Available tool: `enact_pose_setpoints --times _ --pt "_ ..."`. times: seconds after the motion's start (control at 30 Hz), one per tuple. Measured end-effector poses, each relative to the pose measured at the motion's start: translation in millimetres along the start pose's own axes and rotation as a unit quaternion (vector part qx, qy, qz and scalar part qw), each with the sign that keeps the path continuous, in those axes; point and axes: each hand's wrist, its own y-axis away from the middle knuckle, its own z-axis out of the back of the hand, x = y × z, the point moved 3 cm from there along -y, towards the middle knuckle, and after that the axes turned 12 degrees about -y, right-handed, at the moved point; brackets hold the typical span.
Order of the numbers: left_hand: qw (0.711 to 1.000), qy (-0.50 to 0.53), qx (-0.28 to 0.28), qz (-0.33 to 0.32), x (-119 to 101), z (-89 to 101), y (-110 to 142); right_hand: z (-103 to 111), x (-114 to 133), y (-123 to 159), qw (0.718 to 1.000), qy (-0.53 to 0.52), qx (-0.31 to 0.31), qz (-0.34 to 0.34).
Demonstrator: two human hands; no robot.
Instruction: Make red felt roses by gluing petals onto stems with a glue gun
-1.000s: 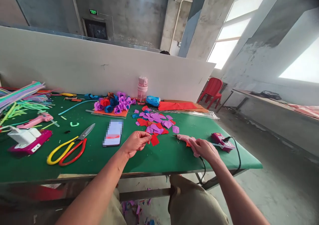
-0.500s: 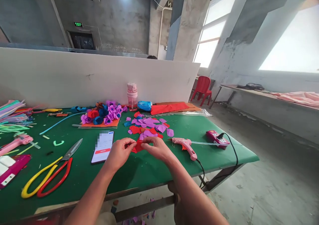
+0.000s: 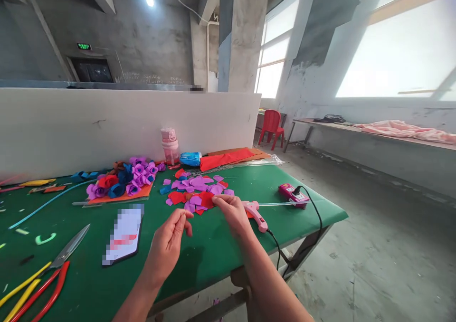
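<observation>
My right hand [image 3: 233, 213] reaches to the near side of the petal pile, thumb and forefinger closed on the edge of a red crepe-paper petal [image 3: 206, 199]. Loose purple petals [image 3: 197, 183] lie just beyond, mixed with red and blue ones. My left hand [image 3: 169, 243] hovers over the green table [image 3: 203, 246], its thumb and forefinger pinched together; whatever is between them, if anything, I cannot make out. Right of my right hand lies a pink hot glue gun [image 3: 257, 216], its tip hidden behind that hand.
Finished paper flowers [image 3: 138, 172] sit at the back left. A phone [image 3: 123, 236] and red-and-yellow-handled scissors [image 3: 59, 265] lie on the left. A pink bottle [image 3: 170, 146] stands by the white partition [image 3: 124, 122]. A magenta box [image 3: 292, 196] with a black cord rests near the right edge.
My hands have moved apart; both were at a red piece in front of the pile. The right now touches a red petal at the pile. The view has swung right.
</observation>
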Motion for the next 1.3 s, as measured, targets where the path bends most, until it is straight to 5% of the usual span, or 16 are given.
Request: enact_pose_setpoints --times 0.27,0.5,1.3 --pt "0.983 0.167 0.061 0.045 -8 -22.9 6 -6 7 6 0.999 -0.037 0.024 -0.002" --pt "0.985 0.152 0.015 0.075 -2 -20.9 3 -9 10 9 0.999 -0.023 0.022 0.002" --pt "0.981 0.174 0.032 0.084 2 -23.0 1 -15 3 12 0.99 -0.131 0.052 -0.031"
